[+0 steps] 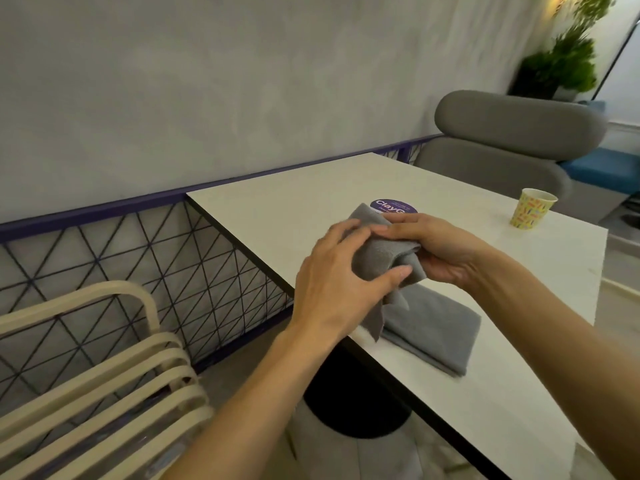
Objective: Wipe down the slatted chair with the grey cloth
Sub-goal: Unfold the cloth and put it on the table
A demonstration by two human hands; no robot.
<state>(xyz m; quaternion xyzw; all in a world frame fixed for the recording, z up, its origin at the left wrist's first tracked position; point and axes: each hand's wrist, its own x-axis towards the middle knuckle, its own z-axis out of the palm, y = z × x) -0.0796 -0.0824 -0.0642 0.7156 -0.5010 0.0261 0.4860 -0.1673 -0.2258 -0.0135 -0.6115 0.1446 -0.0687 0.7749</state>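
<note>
Both my hands hold a grey cloth (pixel 379 252) bunched up above the white table (pixel 301 216). My left hand (pixel 341 284) grips it from the near side, thumb pressed across its lower edge. My right hand (pixel 436 251) pinches the far side, and a loose corner hangs down below my left hand. A second grey cloth (pixel 438 332) lies folded flat on the table just beneath. The cream slatted chair (pixel 104 389) stands at the lower left, apart from both hands.
A patterned yellow paper cup (pixel 531 209) stands at the table's far right. A round purple sticker (pixel 393 206) shows behind the cloth. A wire lattice panel (pixel 166 261) with a purple rail lines the wall. A grey padded chair (pixel 512 133) sits beyond the table.
</note>
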